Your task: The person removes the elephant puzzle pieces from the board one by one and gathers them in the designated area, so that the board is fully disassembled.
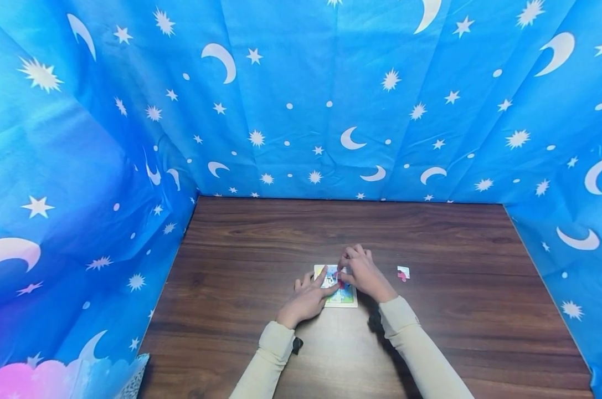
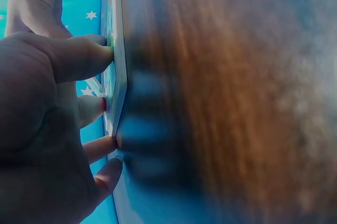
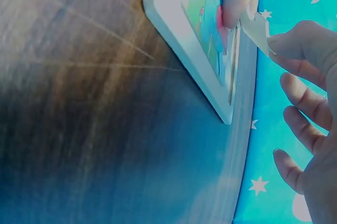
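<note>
A small jigsaw puzzle board point(image 1: 348, 304) with a pale frame and a colourful picture lies mid-table. My left hand point(image 1: 304, 299) rests on it from the left, fingers spread, thumb and fingertips touching its surface and edge. Over the board's right side, my right hand point(image 1: 364, 275) pinches a puzzle piece point(image 3: 256, 30) between thumb and index finger. In the right wrist view that piece is tilted up above the frame, pale side showing, beside a left fingertip. Its other fingers are loosely bent. Both hands cover much of the picture in the head view.
One loose puzzle piece point(image 1: 403, 273), white and pink, lies on the brown wooden table point(image 1: 460, 310) to the right of the board. Blue cloth point(image 1: 301, 111) with moons and stars hangs behind the table and along both sides.
</note>
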A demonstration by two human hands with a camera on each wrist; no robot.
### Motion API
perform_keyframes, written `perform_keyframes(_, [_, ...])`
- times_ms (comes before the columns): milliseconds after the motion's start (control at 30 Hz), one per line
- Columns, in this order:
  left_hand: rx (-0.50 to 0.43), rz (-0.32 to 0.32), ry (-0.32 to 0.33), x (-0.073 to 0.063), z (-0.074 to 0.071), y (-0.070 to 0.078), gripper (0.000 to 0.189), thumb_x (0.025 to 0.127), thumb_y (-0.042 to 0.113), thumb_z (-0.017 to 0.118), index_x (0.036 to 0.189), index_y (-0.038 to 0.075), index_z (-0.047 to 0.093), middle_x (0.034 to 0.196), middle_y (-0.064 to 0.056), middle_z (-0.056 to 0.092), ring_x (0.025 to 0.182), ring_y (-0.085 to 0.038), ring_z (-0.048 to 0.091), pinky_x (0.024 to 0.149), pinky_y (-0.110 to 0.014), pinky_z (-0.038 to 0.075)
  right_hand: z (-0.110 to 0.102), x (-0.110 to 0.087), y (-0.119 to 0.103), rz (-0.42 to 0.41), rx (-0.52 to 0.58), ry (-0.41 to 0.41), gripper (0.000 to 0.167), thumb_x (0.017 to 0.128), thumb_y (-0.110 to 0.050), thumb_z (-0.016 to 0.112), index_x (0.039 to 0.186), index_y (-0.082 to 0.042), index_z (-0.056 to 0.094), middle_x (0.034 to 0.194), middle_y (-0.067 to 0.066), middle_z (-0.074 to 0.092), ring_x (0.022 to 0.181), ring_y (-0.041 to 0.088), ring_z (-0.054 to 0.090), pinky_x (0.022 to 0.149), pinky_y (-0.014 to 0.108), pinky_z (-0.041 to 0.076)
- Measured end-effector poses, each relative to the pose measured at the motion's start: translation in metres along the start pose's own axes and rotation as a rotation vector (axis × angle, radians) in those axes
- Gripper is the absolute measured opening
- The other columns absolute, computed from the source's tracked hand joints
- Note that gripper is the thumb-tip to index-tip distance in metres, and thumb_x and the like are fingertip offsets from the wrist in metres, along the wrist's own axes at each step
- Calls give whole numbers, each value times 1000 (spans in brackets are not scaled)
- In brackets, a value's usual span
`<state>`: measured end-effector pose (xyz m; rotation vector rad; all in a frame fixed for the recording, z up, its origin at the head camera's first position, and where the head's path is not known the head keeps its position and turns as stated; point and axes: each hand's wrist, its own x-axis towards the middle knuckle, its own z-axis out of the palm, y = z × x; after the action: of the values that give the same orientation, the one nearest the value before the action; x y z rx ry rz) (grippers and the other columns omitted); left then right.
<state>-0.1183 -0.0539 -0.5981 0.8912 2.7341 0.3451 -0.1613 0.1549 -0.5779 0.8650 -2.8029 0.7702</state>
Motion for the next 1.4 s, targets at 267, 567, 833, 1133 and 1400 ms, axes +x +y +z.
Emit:
perform_keyframes(267, [-44, -34, -18, 1, -1, 1, 48, 103, 22, 54, 148, 39, 51, 167, -14, 17, 138, -41, 34, 87, -44, 34, 1, -1, -3, -20, 26, 30, 9, 79, -12, 84, 83, -11, 75, 96, 3, 61, 98, 28, 49, 82, 51, 35])
perform_keyframes(567, [-89, -33, -14, 1, -3, 1, 49, 102, 19, 55, 148, 36, 53, 165, -22, 17, 136, -44, 34, 87, -48, 35, -18, 0, -7, -52, 56, 108, 7, 76, -8, 81, 82, -10, 76, 98, 6, 62, 97, 29, 49, 82, 54, 36])
perform_keyframes(833, [-122, -79, -36, 1, 0, 0, 49, 105, 21, 50, 149, 41, 48, 167, -21, 12, 141, -41, 29, 99, -56, 30, -31, -8, 4, -17, 92, 174, 10, 77, -7, 84, 84, -10, 77, 99, 7, 62, 102, 33, 50, 84, 55, 35])
perform_keyframes(1133, [-110, -75, -41, 1, -1, 1, 48, 105, 22, 51, 150, 40, 47, 166, -21, 11, 141, -42, 29, 102, -61, 28, -41, -22, 20, 47, 155, 219, 9, 80, -5, 82, 87, -9, 78, 104, 10, 63, 105, 36, 49, 86, 59, 31])
perform_keyframes(1400, [-135, -73, -42, 1, 0, 2, 48, 106, 22, 48, 151, 40, 46, 167, -22, 9, 142, -44, 28, 105, -62, 25, -48, -36, 38, 79, 167, 263, 11, 78, -1, 83, 86, -7, 77, 103, 13, 64, 106, 38, 49, 86, 61, 31])
